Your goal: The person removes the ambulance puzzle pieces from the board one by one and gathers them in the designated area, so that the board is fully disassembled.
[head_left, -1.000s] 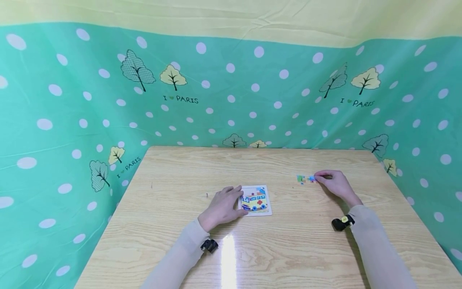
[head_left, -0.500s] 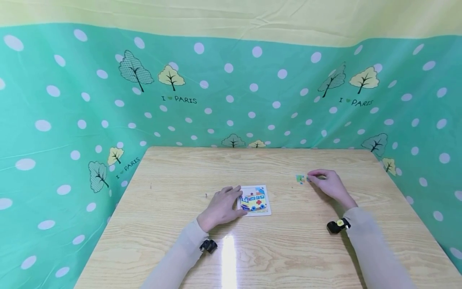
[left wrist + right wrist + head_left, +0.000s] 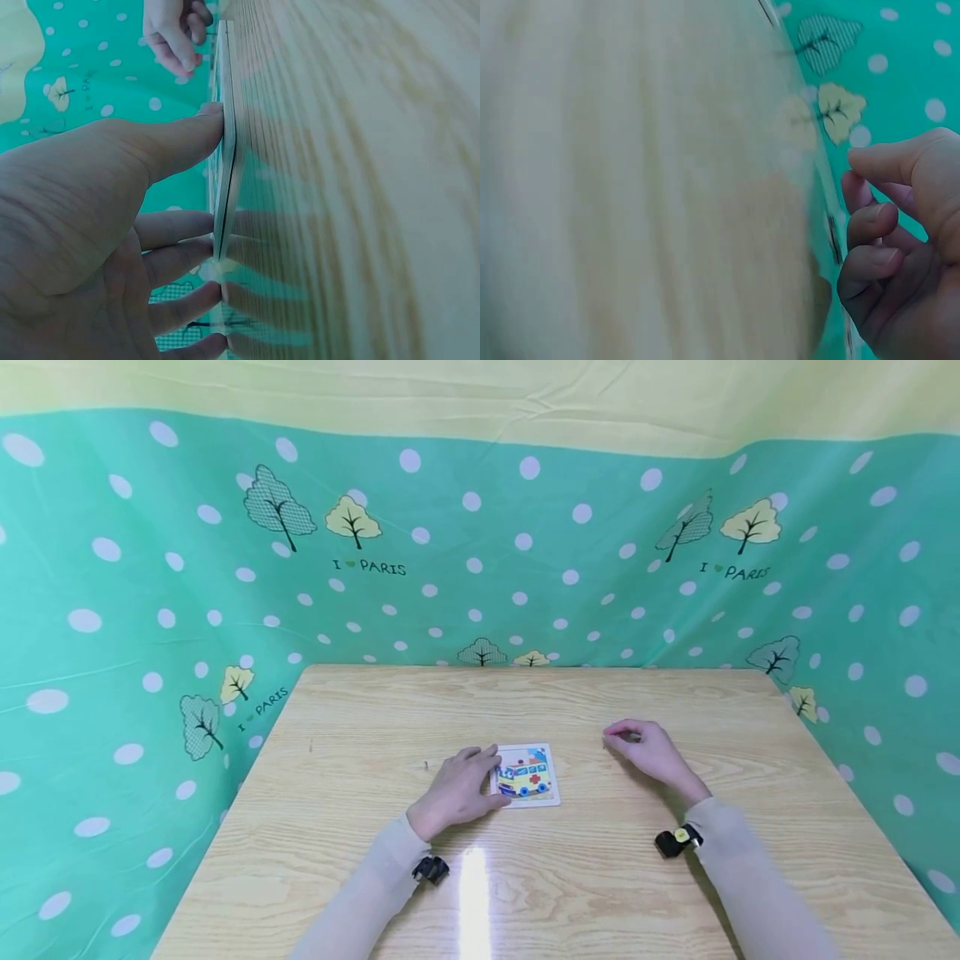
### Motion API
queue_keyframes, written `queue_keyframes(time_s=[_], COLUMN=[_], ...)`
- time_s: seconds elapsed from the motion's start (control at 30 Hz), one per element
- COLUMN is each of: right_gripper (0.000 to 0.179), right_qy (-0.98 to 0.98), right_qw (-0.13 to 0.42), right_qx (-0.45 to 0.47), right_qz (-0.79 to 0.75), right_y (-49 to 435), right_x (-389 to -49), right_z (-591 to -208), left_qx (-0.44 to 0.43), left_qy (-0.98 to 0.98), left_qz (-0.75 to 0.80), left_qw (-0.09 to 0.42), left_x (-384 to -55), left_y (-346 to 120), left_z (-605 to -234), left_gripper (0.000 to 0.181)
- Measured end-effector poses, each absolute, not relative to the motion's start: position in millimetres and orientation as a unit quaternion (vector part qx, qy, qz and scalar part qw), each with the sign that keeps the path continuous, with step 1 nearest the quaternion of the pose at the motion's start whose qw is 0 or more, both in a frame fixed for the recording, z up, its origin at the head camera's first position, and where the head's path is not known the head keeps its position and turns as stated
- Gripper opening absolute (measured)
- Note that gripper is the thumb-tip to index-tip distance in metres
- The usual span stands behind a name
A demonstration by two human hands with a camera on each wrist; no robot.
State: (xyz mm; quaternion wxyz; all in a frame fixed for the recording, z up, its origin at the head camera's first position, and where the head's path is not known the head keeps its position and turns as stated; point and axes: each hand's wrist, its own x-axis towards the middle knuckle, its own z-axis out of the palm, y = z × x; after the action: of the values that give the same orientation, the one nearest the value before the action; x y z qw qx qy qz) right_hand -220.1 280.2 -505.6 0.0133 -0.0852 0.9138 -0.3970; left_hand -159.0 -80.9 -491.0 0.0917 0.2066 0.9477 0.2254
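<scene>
My left hand rests at the left side of a small white-framed jigsaw puzzle board showing a yellow ambulance. In the left wrist view, my left hand's thumb touches the board's face and its fairly straight fingers reach the edge. The board appears edge-on at the tabletop. My right hand is over the table to the board's right, thumb and index tips close together. In the right wrist view, the right hand has curled fingers; I cannot tell whether it holds a puzzle piece.
The wooden table ends at a far edge against a green polka-dot curtain printed with trees. A small dark speck lies left of the left hand. Bright glare streaks the tabletop near the front.
The right hand has moved left, toward the board. The loose puzzle pieces visible beside it earlier are out of sight now, where the hand covers that spot. The left hand stays at the board.
</scene>
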Motion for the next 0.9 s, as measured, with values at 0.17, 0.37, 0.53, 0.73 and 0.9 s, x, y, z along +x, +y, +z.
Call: queue_keyframes(time_s=[0.17, 0.37, 0.53, 0.73, 0.9], right_gripper=[0.020, 0.021, 0.021, 0.020, 0.020], right_qy=[0.915, 0.911, 0.908, 0.902, 0.897], right_qw=[0.020, 0.037, 0.052, 0.056, 0.069], right_qx=[-0.101, -0.104, -0.108, -0.127, -0.125], right_qz=[-0.391, -0.397, -0.403, -0.409, -0.419], right_y=[264, 245, 228, 209, 196], right_x=[-215, -211, -209, -211, -210], right_z=[-508, -508, -508, -509, -508], left_qx=[0.209, 0.211, 0.213, 0.210, 0.210], left_qy=[0.948, 0.948, 0.947, 0.948, 0.947], left_qz=[0.224, 0.222, 0.225, 0.224, 0.227], left_qw=[0.090, 0.087, 0.087, 0.087, 0.089], left_x=[-160, -160, -160, -160, -160], left_y=[-81, -81, -82, -82, -82], left_z=[-493, -495, -495, -495, -495], left_gripper=[0.077, 0.077, 0.076, 0.077, 0.077])
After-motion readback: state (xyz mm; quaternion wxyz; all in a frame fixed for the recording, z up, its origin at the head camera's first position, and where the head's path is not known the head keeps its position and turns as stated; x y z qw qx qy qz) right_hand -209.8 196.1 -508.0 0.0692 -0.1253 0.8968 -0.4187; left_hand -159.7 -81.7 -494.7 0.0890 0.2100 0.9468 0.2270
